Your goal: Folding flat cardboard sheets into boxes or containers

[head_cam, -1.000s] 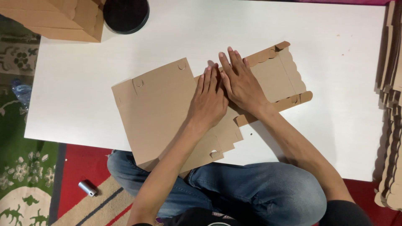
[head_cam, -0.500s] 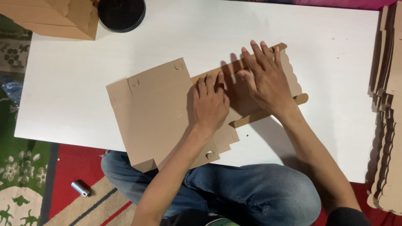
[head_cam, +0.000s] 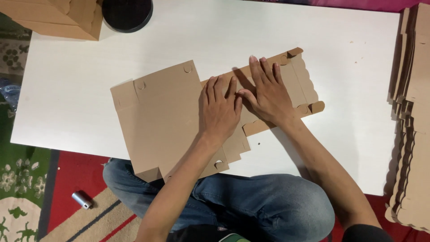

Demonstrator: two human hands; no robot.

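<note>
Since half a second ago the right hand (head_cam: 268, 94) has slid back along the flat cardboard box blank (head_cam: 165, 116) to lie beside the left hand (head_cam: 221, 110), thumb touching thumb. Both hands are spread, palms pressed flat on the blank's middle, gripping nothing. The blank is plain brown card, matte and smooth, die-cut with small round tabs and notches; its far end beyond the right hand has a scalloped edge. It lies on the white table (head_cam: 89, 67), its near corner overhanging the person's jeans (head_cam: 268, 201). Well right of the blank, a stack of more scalloped blanks (head_cam: 414, 112) leans at the table's edge. Beyond the blank's left end stand a brown cardboard box (head_cam: 58, 15) and a round black lid (head_cam: 127, 13).
</note>
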